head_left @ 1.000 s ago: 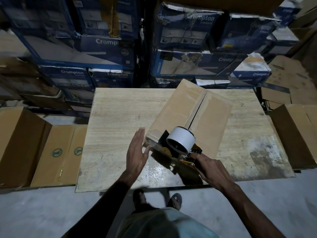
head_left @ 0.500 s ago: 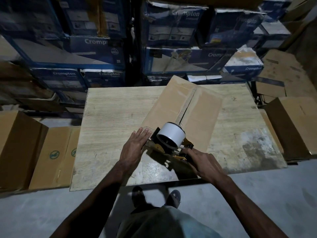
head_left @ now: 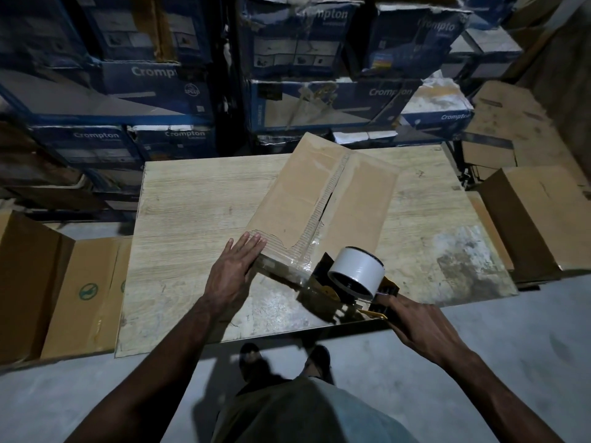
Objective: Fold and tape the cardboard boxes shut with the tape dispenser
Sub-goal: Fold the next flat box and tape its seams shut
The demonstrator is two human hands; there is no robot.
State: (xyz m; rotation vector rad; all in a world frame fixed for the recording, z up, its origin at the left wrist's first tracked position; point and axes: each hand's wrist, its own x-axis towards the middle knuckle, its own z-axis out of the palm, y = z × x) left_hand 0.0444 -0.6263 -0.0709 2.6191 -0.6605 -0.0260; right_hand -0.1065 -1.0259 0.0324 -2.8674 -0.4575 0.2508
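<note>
While our left hand [head_left: 235,270] lies flat on the cardboard box [head_left: 297,193], our right hand [head_left: 419,324] grips the tape dispenser [head_left: 355,276] at the near end of its lengthwise seam [head_left: 332,193].

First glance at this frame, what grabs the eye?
The tape dispenser with its white roll sits at the near end of the cardboard box, gripped by the right hand. The left hand presses flat on that box's near left corner. Blue Crompton cartons stack up behind the wooden table.
</note>
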